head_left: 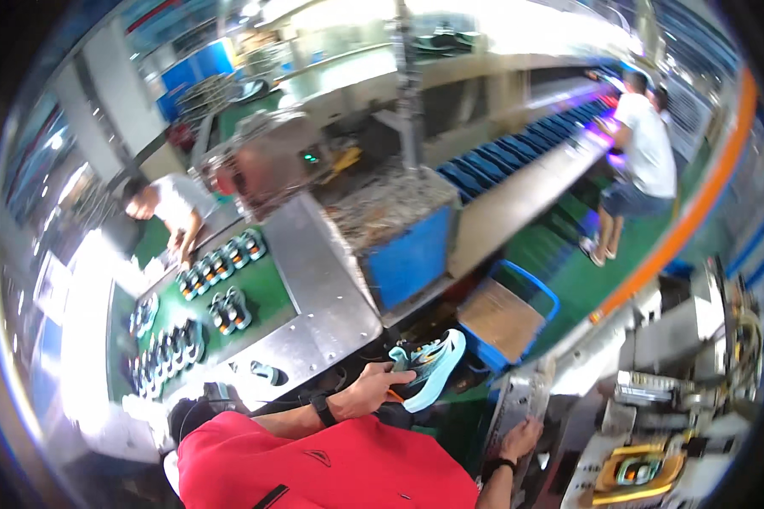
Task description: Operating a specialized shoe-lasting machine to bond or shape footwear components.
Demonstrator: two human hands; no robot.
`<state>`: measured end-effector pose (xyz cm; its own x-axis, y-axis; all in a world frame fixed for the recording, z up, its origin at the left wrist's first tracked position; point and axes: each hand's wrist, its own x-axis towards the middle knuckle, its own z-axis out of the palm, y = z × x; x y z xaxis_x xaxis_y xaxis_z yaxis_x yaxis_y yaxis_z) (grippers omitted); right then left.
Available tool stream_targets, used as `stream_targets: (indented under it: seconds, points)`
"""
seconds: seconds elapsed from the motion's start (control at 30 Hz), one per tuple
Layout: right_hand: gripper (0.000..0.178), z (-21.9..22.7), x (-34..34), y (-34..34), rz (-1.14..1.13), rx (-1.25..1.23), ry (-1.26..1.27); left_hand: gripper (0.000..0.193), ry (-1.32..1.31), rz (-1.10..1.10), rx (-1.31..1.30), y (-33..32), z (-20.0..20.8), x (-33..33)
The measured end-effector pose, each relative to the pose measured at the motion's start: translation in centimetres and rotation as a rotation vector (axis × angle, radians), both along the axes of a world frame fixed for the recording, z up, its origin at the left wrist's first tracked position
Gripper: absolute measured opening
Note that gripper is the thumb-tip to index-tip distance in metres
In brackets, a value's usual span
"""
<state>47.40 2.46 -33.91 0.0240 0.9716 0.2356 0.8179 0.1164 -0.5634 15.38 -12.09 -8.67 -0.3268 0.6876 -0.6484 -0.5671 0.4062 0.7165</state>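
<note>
Left hand: your left hand (378, 388) is closed around a pale-blue and dark running shoe (433, 370), thumb over the upper, a black watch (322, 411) on that wrist.
Shoe's place: it hangs in the air in front of your red shirt (314, 467), past the corner of the metal-edged table (335, 327); the sole edge faces right, away from your palm, likely so the grip stays off the sole.
Right hand: your right hand (520, 439), well apart from the left, lies at a grey metal panel (502, 417); perhaps it steadies you there. Whether the fingers grip it, you cannot tell from this view.
Machine at right: a yellow holder (604, 487) surrounds another shoe (639, 470), presumably keeping it in position.
Green tabletop: rows of shoes (168, 356) stand side by side, probably to save room and ease picking up; a lone shoe (265, 371) sits on the metal border, nearer you.
Across the table: a co-worker (178, 199) reaches toward the far row.
</note>
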Motion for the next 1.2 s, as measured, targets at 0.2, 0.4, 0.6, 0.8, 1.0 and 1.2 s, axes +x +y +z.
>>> stream_targets:
  seconds: [0.2, 0.4, 0.6, 0.8, 1.0, 1.2]
  points:
    - [0.010, 2.0, -0.3, 3.1, 0.030, 0.100, 0.021, 0.026, -0.030, 0.353, -0.018, -5.4, -2.4, -6.0]
    - [0.014, 18.8, -17.7, 11.9, 0.380, 0.362, 0.419, 0.025, -0.048, 0.659, -0.054, -9.9, -9.1, -17.2]
    - [0.011, 41.1, -44.3, 13.1, 0.970, 0.643, 0.173, 0.024, 0.060, 0.896, -0.036, -11.7, -16.5, -33.2]
    - [0.035, 52.1, -71.8, 11.1, 1.324, 0.642, -0.073, 0.024, 0.118, 1.097, -0.084, -11.4, -19.5, -51.8]
    - [0.060, 53.4, -97.7, 11.1, 1.563, 0.702, -0.424, 0.027, 0.443, 1.096, -0.251, -10.6, -27.2, -69.3]
    - [0.072, 51.8, -114.1, 12.2, 1.660, 0.683, -0.452, 0.056, 0.818, 1.026, -0.276, -9.1, -28.2, -72.1]
